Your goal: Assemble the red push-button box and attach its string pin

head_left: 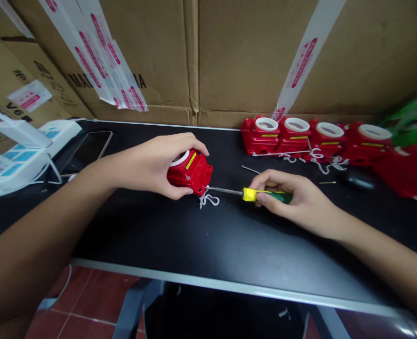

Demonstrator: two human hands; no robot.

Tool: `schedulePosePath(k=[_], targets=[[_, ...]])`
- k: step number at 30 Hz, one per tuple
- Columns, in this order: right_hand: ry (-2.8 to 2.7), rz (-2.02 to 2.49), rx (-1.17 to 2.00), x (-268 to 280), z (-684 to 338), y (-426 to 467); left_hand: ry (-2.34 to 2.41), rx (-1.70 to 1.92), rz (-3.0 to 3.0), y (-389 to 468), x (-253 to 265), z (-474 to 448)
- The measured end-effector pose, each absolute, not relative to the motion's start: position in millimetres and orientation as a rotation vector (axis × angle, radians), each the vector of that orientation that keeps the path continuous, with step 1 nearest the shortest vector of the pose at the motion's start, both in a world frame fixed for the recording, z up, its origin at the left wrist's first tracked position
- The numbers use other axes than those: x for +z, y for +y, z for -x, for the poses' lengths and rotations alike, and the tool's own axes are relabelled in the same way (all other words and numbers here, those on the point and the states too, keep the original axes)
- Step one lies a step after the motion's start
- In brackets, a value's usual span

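The left hand (162, 157), spread wide, clasps a glossy red boxy housing (196, 173); the right hand (293, 195) is curled round a green-and-yellow-handled metal screwdriver (250, 194); its long shaft points leftward between them, tip at the housing's corner by a thin white cord (211, 199), nearer the left hand.

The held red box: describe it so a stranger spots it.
At the black table, left of the row of red units, find the left grip. The red box in it shows a yellow label. Unlike the row, it is held, with a screwdriver pointing at its corner.
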State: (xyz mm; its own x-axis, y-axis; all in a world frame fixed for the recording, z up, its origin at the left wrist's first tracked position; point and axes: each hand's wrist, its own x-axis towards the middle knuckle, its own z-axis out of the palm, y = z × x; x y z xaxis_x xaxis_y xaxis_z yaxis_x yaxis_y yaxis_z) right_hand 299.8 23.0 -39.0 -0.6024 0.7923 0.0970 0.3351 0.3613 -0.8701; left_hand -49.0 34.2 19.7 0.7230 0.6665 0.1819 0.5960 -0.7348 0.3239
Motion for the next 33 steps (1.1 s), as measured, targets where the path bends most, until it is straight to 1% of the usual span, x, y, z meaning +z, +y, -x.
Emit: schedulePosePath(k=[7, 12, 16, 19, 24, 26, 30, 33], targets=[[-2.149, 1.005, 1.107, -38.3, -301.0, 20.1, 1.020, 0.398, -2.718, 33.7, 17.0, 47.7], [-2.194, 0.931, 0.915, -35.9, -300.7, 21.9, 1.037, 0.420, -2.734, 35.5, 13.6, 47.2], [-2.216, 0.898, 0.859, -35.9, -304.1, 26.2, 1.025, 0.446, -2.771, 37.3, 7.9, 46.2], [-2.171, 0.968, 0.873, -34.2, -307.9, 27.4, 1.004, 0.493, -2.812, 38.0, 4.5, 44.5], [-1.989, 1.085, 1.127, -31.4, -310.9, 25.9, 0.992, 0.605, -2.903, 38.4, 2.5, 41.6], [-1.952, 1.124, 1.177, -31.7, -310.0, 25.8, 0.997, 0.627, -2.935, 38.6, 1.9, 41.0], [-1.986, 1.167, 1.137, -33.6, -307.4, 27.9, 0.974, 0.634, -2.981, 38.7, -0.4, 41.1], [-2.087, 1.096, 0.994, -34.6, -307.3, 29.8, 0.966, 0.642, -3.009, 38.5, -2.1, 41.9]])
